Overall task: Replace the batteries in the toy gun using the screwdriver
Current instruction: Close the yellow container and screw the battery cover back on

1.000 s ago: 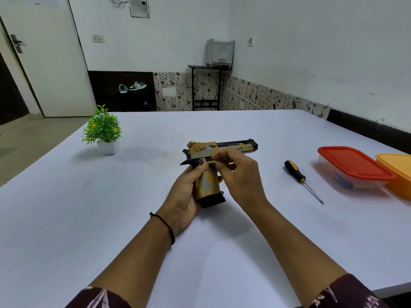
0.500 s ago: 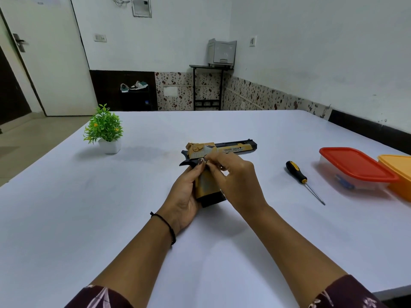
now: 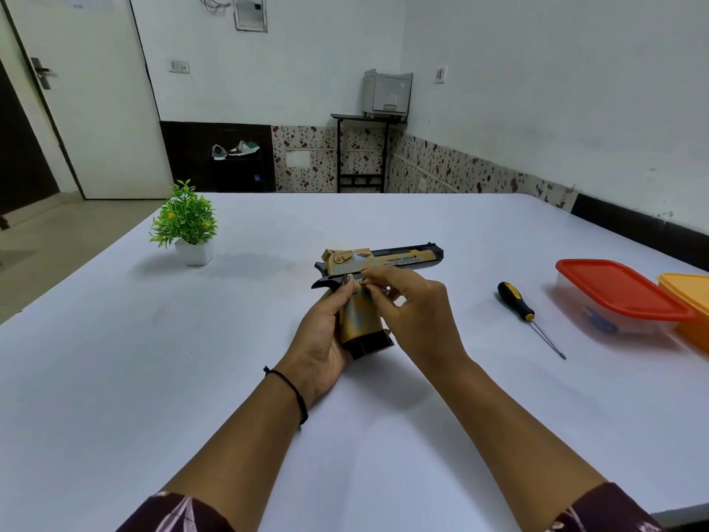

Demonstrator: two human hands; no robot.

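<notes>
Head camera, nearest first: your dark patterned sleeves (image 3: 176, 512) sit at the bottom edge, and a thin black cord bracelet (image 3: 291, 385) rings your left wrist. Your left hand (image 3: 326, 339) is wrapped around the grip of the gold-and-black plastic toy gun (image 3: 399, 259), holding it just above the white table (image 3: 115, 378) with the barrel pointing right. Your right hand (image 3: 414, 312) is drawn into a narrow pinch, thumb and forefinger pressed to the side of the gun where grip meets frame. Whether they hold a small screw or a catch is too small to tell. My reading is that you are at the battery cover, probing its fastening by hand. The black-and-yellow-handled screwdriver (image 3: 516, 303) lies flat on the table to your right, apart from both hands. The next move likely calls for freeing your right hand to take it, while your left keeps the grip steady and the fastening turned up. Past the screwdriver stand a clear plastic container with a red lid (image 3: 617, 293), something small and blue inside, and touching it an orange container (image 3: 690, 301) at the frame edge. Further left, a small green artificial plant in a white pot (image 3: 186, 220) stands well apart.
</notes>
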